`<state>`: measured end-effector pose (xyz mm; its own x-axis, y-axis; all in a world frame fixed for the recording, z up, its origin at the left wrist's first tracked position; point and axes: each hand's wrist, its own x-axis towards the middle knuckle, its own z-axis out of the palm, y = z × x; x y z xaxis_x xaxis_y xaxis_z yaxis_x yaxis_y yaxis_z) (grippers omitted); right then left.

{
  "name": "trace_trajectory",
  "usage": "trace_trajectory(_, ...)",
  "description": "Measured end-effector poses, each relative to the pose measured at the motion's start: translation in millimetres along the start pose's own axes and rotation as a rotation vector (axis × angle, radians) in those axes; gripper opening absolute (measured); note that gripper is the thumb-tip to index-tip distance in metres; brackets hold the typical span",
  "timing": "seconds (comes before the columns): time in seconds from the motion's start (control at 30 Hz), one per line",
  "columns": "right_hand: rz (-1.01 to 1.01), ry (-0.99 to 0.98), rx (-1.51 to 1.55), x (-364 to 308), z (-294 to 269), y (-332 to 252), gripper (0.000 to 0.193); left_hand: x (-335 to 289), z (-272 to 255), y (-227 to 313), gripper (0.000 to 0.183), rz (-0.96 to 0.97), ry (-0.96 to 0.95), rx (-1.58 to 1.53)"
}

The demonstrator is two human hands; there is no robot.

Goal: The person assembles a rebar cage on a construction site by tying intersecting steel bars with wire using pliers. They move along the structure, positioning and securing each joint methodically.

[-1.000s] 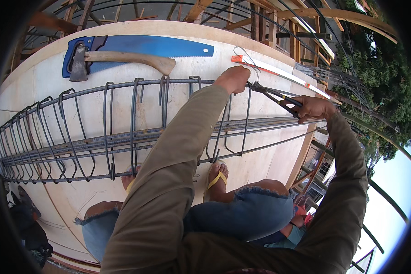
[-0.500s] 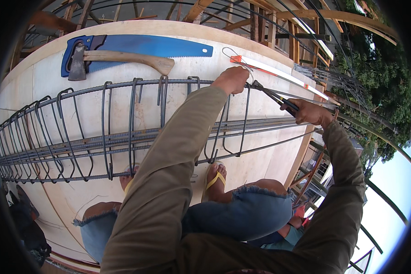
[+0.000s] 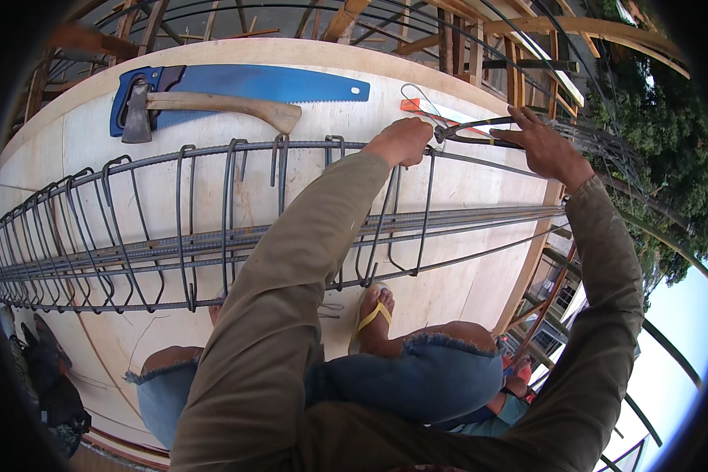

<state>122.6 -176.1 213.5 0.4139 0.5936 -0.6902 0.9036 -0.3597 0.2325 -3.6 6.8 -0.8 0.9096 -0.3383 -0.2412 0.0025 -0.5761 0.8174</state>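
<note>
A long rebar cage (image 3: 305, 145) of ribbed bars and bent stirrups lies across pale boards. My left hand (image 3: 405, 143) is closed round its top bar, beside the right-most stirrup (image 3: 425, 212); the fingertips are hidden. In my right hand (image 3: 549, 149) are pincers (image 3: 468, 126) with dark handles spread wide, the fingers on the upper handle and the lower one against the palm. Their jaws meet the top bar just right of my left hand. A thin tie wire loop (image 3: 411, 86) rises from beside the jaws.
Beyond the cage, an axe (image 3: 220, 102) with a wooden handle rests across a blue handsaw (image 3: 279, 81). A white strip with an orange end (image 3: 410, 105) lies behind my hands. Loose wire (image 3: 330, 307) is near my sandalled foot (image 3: 374, 318). Timber framing surrounds the boards' far edge.
The pincers' handles have spread apart and swung upward. My right hand has risen and its fingers have opened out more. My left hand has stayed at the top bar.
</note>
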Motion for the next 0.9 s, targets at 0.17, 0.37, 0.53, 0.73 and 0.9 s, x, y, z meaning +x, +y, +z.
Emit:
trace_trajectory(0.17,-0.026,-0.189,0.046,18,-25,-4,0.08,5,3,-3,0.026,-0.011,0.034,-0.017)
trace_trajectory(0.37,0.062,-0.388,0.215,23,-43,-12,0.08,9,13,-10,0.026,0.032,0.116,-0.008)
trace_trajectory(0.53,0.087,-0.411,0.191,23,-37,-11,0.078,10,9,-8,0.024,-0.015,-0.009,-0.002)
trace_trajectory(0.73,0.073,-0.411,0.184,21,-31,-8,0.071,4,7,-5,0.024,-0.004,0.052,0.002)
trace_trajectory(0.9,0.085,-0.489,0.352,16,-19,-2,0.064,5,5,-4,0.028,-0.003,0.003,0.044)
